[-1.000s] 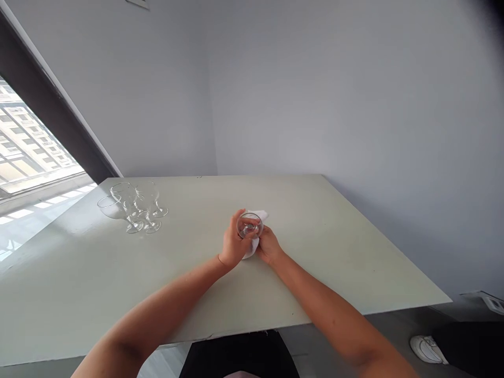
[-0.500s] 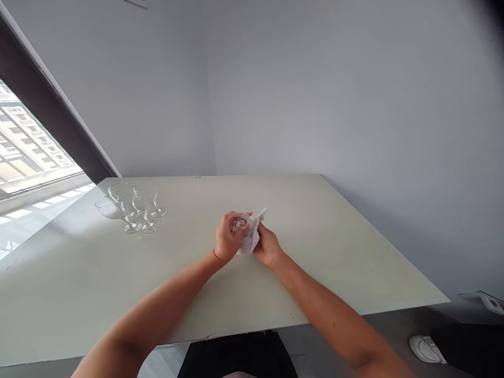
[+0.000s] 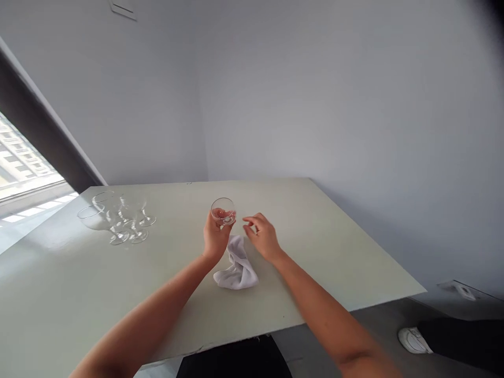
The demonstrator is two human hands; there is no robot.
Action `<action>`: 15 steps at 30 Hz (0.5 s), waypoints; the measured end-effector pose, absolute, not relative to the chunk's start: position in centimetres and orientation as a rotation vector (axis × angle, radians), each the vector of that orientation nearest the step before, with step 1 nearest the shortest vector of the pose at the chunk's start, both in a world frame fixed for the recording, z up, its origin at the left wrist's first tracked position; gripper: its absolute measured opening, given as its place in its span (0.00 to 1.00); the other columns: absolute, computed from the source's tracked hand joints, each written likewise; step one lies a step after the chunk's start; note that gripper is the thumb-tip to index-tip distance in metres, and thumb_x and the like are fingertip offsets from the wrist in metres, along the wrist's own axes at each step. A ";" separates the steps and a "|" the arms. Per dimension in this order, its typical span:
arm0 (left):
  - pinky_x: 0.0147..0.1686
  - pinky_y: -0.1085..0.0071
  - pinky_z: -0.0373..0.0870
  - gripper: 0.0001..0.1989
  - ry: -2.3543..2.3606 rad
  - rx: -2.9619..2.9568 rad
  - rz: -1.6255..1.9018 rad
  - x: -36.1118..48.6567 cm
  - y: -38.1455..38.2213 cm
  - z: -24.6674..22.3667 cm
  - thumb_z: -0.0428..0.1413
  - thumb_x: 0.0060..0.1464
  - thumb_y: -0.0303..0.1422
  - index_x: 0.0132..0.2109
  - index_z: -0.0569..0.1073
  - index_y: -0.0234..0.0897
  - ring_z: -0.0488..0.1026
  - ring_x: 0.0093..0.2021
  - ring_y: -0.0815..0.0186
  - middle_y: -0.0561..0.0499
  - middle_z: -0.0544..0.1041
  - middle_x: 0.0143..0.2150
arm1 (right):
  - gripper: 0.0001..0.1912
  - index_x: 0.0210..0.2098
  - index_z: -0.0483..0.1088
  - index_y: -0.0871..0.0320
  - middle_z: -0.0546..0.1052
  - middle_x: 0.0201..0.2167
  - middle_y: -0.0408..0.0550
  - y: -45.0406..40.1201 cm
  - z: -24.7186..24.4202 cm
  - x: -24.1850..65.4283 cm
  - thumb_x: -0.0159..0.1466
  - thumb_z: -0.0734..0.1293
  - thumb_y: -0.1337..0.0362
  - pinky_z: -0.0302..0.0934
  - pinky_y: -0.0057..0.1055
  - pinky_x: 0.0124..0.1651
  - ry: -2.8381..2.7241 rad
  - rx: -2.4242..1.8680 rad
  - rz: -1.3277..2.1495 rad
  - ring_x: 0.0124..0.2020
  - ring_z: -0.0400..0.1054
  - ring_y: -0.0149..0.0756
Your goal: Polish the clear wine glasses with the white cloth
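Note:
My left hand [image 3: 215, 236] grips a clear stemmed glass [image 3: 223, 211] and holds it upright above the pale table [image 3: 334, 247]. Just to the right of the glass, my right hand [image 3: 262, 235] hovers with its fingers apart and holds nothing. A crumpled white cloth [image 3: 237, 265] lies on the table below and between my two hands.
Three more clear stemmed glasses [image 3: 116, 220] stand grouped at the table's far left, near a window [image 3: 19, 178]. Grey walls close the table's far and right sides. A white shoe [image 3: 413, 340] shows on the floor at the lower right.
My right hand has let go of the white cloth, which now lies on the table. My left hand has lifted the glass upright and a little to the left.

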State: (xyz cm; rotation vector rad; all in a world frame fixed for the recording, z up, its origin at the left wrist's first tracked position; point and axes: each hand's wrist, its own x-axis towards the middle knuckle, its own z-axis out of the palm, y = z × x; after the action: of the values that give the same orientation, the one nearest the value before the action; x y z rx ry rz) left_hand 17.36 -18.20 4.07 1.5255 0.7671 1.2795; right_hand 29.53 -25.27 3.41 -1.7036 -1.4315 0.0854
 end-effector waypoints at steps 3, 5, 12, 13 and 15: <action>0.41 0.68 0.68 0.12 0.763 1.586 1.231 18.2 -19.0 4.1 0.57 0.45 0.32 0.38 0.64 0.38 0.73 0.42 0.64 0.51 0.73 0.37 | 0.04 0.30 0.69 0.57 0.68 0.28 0.43 -24.2 3.5 28.6 0.56 0.62 0.66 0.55 0.26 0.33 -1.518 -1.630 0.059 0.29 0.62 0.30; 0.42 0.67 0.68 0.12 0.760 1.620 1.215 18.9 -19.0 4.2 0.56 0.46 0.32 0.40 0.65 0.39 0.72 0.43 0.63 0.50 0.74 0.38 | 0.04 0.26 0.67 0.57 0.68 0.25 0.41 -23.3 3.3 28.5 0.56 0.62 0.66 0.54 0.24 0.29 -1.519 -1.659 0.060 0.26 0.61 0.29; 0.49 0.61 0.63 0.26 0.784 2.065 1.005 16.9 -18.9 3.5 0.53 0.49 0.33 0.56 0.58 0.46 0.62 0.56 0.58 0.48 0.63 0.56 | 0.11 0.28 0.70 0.57 0.72 0.23 0.41 -20.9 1.8 35.3 0.59 0.59 0.60 0.55 0.23 0.31 -1.283 -2.007 0.097 0.26 0.64 0.29; 0.48 0.60 0.64 0.23 0.793 2.139 0.955 16.0 -19.0 3.0 0.51 0.51 0.34 0.55 0.60 0.46 0.62 0.55 0.58 0.48 0.64 0.56 | 0.11 0.29 0.70 0.58 0.72 0.23 0.42 -20.8 1.6 37.3 0.59 0.59 0.61 0.55 0.24 0.32 -1.216 -2.055 0.074 0.27 0.65 0.30; 0.47 0.60 0.65 0.18 0.804 2.254 0.896 14.1 -19.1 1.7 0.49 0.53 0.35 0.52 0.63 0.46 0.64 0.53 0.59 0.49 0.65 0.54 | 0.11 0.29 0.71 0.59 0.73 0.25 0.46 -20.9 1.3 41.6 0.59 0.59 0.62 0.56 0.26 0.34 -1.064 -2.164 0.033 0.30 0.67 0.33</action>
State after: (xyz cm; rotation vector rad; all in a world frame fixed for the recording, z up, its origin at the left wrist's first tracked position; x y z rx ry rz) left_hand 14.07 -19.06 1.71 2.2540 0.8043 0.8958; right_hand 41.57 -20.92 1.27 -2.1643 -1.0638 0.0334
